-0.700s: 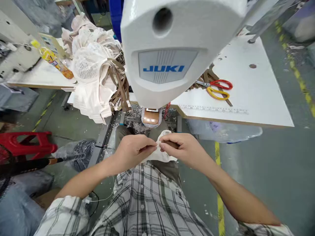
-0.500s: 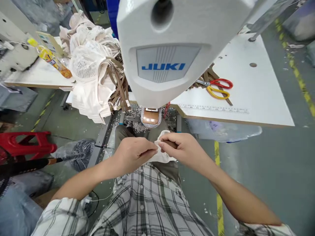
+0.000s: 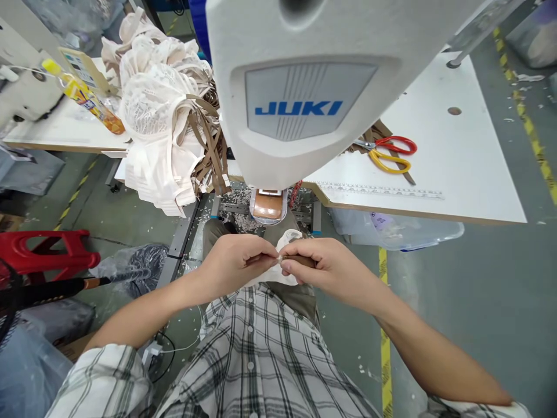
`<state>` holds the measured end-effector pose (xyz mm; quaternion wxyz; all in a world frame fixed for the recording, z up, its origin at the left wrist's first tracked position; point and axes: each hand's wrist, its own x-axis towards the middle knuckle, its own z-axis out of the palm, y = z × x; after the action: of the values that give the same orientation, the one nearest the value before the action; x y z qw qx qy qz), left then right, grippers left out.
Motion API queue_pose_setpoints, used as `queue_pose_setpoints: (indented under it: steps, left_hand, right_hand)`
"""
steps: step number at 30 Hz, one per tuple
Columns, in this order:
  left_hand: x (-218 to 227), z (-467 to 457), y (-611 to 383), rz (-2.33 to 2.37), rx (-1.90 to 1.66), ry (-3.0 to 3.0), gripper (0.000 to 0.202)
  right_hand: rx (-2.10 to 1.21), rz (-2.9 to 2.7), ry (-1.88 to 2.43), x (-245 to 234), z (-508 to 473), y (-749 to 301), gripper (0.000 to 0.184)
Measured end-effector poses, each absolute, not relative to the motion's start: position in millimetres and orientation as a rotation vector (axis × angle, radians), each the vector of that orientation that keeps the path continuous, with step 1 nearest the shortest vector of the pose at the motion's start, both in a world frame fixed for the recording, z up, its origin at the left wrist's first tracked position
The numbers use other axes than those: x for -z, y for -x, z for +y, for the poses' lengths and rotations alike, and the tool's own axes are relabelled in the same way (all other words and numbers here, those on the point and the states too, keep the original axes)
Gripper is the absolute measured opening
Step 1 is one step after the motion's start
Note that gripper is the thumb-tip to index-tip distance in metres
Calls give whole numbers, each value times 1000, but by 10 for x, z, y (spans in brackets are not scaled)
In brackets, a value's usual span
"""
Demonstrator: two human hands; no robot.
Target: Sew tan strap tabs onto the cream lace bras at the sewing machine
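Note:
Over my lap, my left hand and my right hand meet fingertip to fingertip. My right thumb and fingers are closed on a brown strap, which runs back under the palm. A pinch of my left thumb and forefinger holds a small white piece of fabric at the strap's end; its exact form is hidden by the fingertips. Beneath both hands lies a white bra piece, partly covered by them. Just beyond is the brown-and-clear foot under the white JUKI sewing machine head.
A pile of white lace bras with brown straps rests on the table at left, near a yellow drink bottle. Red-and-yellow scissors lie on the right tabletop, above a printed ruler. A red stool stands at left.
My fingertips have drawn together, and the white edge between them shows less. The brown strap shows more in my right hand. The view has shifted slightly.

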<state>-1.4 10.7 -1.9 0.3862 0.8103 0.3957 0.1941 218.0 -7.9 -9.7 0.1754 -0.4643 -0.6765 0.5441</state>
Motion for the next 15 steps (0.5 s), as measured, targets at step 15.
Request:
queue_pose_setpoints:
  steps: [15]
  left_hand:
    - [-76, 184, 39, 1043, -275, -2279, 18]
  right_hand:
    - [-857, -2040, 1318, 218, -174, -2024, 14]
